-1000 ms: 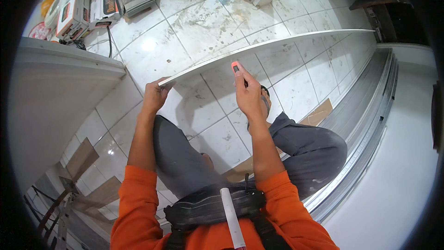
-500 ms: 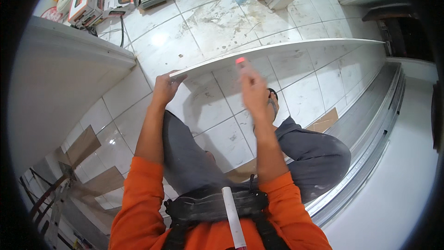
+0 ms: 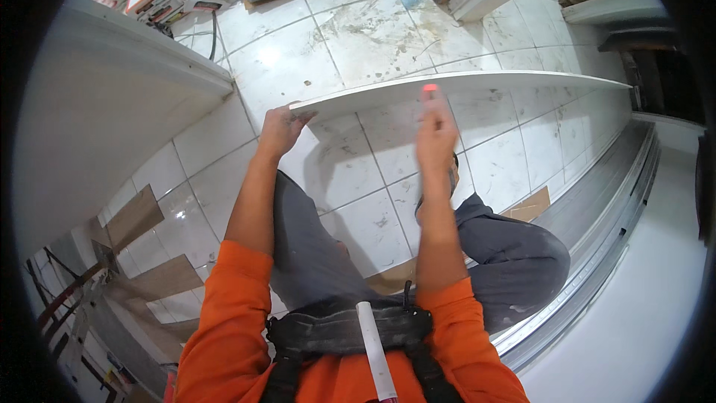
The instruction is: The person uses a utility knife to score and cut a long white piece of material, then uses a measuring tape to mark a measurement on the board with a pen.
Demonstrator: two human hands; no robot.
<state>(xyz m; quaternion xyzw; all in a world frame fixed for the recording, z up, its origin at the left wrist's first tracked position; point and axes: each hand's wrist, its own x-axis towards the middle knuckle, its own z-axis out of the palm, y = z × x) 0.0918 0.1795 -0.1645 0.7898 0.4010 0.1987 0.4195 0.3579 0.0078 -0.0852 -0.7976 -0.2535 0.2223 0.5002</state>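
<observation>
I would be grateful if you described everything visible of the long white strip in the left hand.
The long white strip is thin and plain, with a pale edge and shaded face; it may be plastic or coated board. Its left end is gripped by the left hand, and it stretches rightward across the view of the tiled floor. It looks bowed, though the fisheye lens may exaggerate that. The right hand, holding an orange-red-tipped tool, is close to it; blur hides whether they touch.

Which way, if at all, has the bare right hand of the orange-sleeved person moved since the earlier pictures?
Yes: the bare right hand has moved rightward and somewhat forward, judged against the crossing grey floor-tile joints.
</observation>
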